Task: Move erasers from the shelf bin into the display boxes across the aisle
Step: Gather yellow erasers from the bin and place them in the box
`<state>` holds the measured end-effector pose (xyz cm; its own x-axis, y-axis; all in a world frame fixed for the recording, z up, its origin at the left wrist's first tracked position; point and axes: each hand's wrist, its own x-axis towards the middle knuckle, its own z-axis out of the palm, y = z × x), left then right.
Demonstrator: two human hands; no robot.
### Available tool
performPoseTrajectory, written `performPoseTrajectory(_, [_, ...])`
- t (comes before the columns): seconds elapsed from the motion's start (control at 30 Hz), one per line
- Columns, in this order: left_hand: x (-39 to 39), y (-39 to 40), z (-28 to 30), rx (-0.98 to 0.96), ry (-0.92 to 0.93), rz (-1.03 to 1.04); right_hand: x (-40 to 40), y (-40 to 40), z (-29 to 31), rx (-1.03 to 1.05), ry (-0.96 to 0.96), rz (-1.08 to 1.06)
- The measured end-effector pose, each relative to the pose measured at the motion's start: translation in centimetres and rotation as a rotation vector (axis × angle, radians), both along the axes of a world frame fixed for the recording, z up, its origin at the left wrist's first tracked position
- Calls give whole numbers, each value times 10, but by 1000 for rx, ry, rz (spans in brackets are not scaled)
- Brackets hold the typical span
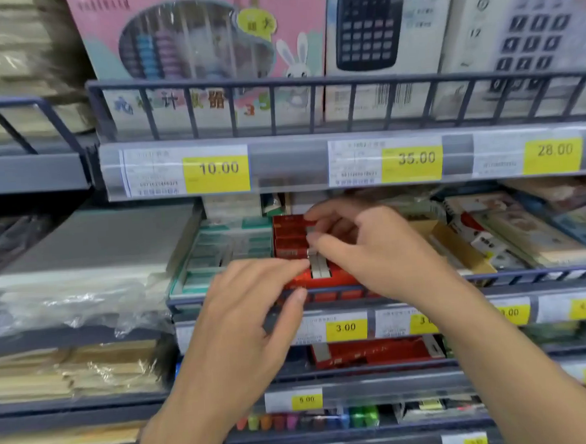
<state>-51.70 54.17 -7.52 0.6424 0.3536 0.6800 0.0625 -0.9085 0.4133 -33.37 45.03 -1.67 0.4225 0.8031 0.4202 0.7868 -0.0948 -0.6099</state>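
Note:
A red display box (291,237) of red-sleeved erasers with grey-white ends sits on the middle shelf behind a wire rail. My right hand (372,251) reaches over the box, its fingers curled and pinching the grey ends of erasers (318,266) standing in a row. My left hand (252,313) comes up from below; its fingertips touch the front erasers at the box's near edge, thumb below the rail. Which erasers each finger holds is partly hidden by the hands.
A teal box of erasers (218,257) stands left of the red one, a yellow-brown box (457,246) to its right. Wire rail (323,290) fronts the shelf. Price strips, calculators and a pink abacus box (205,48) sit above; more red boxes (371,351) below.

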Motion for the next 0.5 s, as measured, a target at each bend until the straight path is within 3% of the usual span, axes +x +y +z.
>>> performPoseTrajectory(0.1, [-21,-9,-2,-237,-130,-46,-26,-32,-8,179,188,100])
performPoseTrajectory(0.23, [-46,-18,-37,-581,-151,-183,-59,-82,-51,206,386,141])
performPoseTrajectory(0.33, [-60,-27,-89,-839,13,-232,-81,-116,-112,149,557,7])
performPoseTrajectory(0.5, [-84,-58,-206,-1256,448,-169,-114,-178,-237,-21,920,-276])
